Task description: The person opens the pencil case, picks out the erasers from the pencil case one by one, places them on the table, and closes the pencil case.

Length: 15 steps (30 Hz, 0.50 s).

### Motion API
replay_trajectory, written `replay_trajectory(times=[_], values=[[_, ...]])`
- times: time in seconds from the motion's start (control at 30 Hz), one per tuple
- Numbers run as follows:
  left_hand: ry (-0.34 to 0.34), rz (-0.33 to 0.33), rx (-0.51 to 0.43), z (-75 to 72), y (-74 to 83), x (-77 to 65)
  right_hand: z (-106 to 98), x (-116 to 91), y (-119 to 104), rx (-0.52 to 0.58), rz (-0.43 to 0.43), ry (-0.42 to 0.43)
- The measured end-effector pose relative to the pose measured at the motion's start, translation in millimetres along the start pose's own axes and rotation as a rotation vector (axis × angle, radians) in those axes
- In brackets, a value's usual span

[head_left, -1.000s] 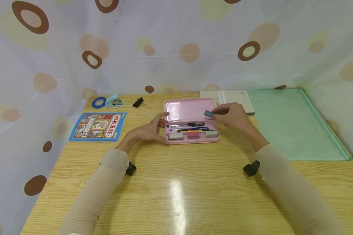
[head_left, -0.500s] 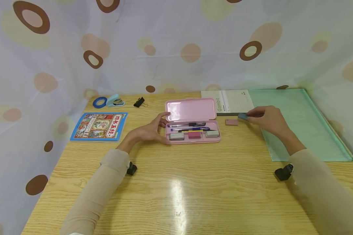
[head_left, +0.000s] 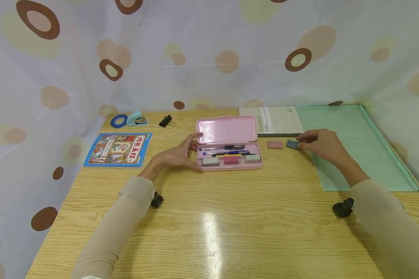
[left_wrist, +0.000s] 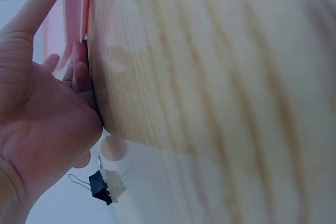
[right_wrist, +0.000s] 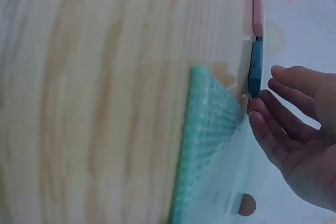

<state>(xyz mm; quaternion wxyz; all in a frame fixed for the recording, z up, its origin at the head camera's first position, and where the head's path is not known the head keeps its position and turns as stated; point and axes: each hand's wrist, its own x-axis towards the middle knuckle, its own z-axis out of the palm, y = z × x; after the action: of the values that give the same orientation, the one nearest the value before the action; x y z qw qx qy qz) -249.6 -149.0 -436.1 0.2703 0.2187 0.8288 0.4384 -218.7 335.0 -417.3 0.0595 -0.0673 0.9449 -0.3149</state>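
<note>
A pink pencil case lies with its lid up, pens in its long compartment and erasers in the front ones. At its left end my left hand grips it, thumb by the front corner and fingers by the hinge. On the table to the right of the case lie a pink eraser and, farther right, a blue-grey eraser. My right hand is right beside the blue-grey eraser; the right wrist view shows its fingers spread, with nothing between them.
Behind the erasers lies a notebook, and a green mesh pouch extends under the right hand. A blue booklet, blue tape, a light-blue stapler and a black binder clip are at the left.
My right hand carried the blue-grey eraser rightward from above the pencil case, put it down beside the pink eraser and let go. The left hand has stayed at the case.
</note>
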Motion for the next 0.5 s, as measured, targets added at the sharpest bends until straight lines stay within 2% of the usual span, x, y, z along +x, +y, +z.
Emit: replay_trajectory(times=[0.27,0.37,0.5], values=[[-0.007,0.002,-0.006,0.1,1.8,-1.2,8,-1,-16,0.074,-0.019,0.071],[-0.007,0.010,-0.006,-0.2,3.4,-2.0,13,-1,-28,0.114,-0.030,0.058],[-0.007,0.015,-0.009,-0.4,3.6,-2.1,23,0,-46,0.176,-0.031,0.000]])
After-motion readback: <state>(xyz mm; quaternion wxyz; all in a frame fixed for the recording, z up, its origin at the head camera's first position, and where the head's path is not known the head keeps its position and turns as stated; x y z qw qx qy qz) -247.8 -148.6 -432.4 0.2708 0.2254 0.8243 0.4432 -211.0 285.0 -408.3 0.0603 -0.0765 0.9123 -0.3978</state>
